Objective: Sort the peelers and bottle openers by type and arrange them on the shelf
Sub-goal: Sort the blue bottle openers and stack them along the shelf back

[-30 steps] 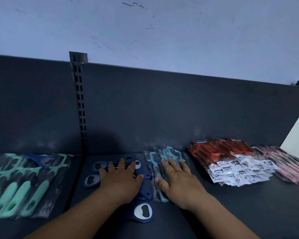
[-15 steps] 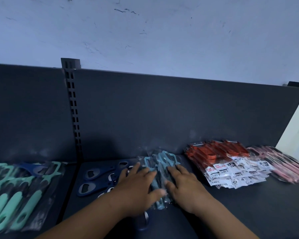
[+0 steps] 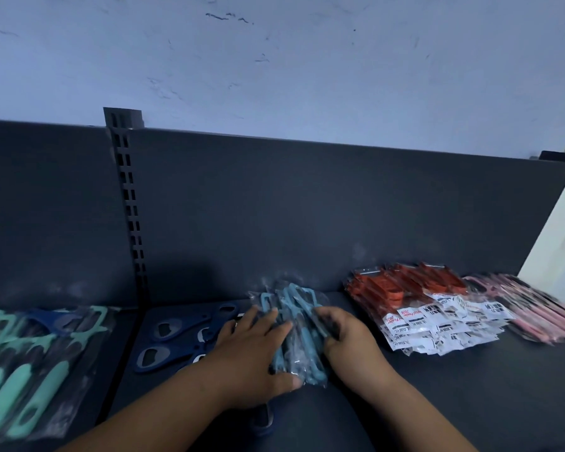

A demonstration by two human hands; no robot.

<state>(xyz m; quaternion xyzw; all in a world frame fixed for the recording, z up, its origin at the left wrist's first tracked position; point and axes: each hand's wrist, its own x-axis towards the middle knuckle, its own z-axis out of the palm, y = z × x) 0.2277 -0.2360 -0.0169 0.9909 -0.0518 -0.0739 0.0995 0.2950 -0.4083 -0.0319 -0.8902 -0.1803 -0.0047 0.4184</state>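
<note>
Left of red peelers (image 3: 405, 288): L hand (image 3: 252, 350) shifted off openers (image 3: 173, 331), now flat on blue peelers (image 3: 294, 308); R hand (image 3: 349, 340) grips them, likely squaring pile.

A pale bluish-white wall (image 3: 307, 60) is seen above, marked with dark scuffs and hairline cracks. Below it a dark grey back panel (image 3: 307, 207) is set upright, divided near the left by a slotted upright (image 3: 129, 203) that is raised slightly above the panel's top edge. A dark, matt shelf (image 3: 470, 402) is laid at the panel's foot. At the far right a cream surface (image 3: 561, 239) is lit more brightly; everything else is dimly lit.
</note>
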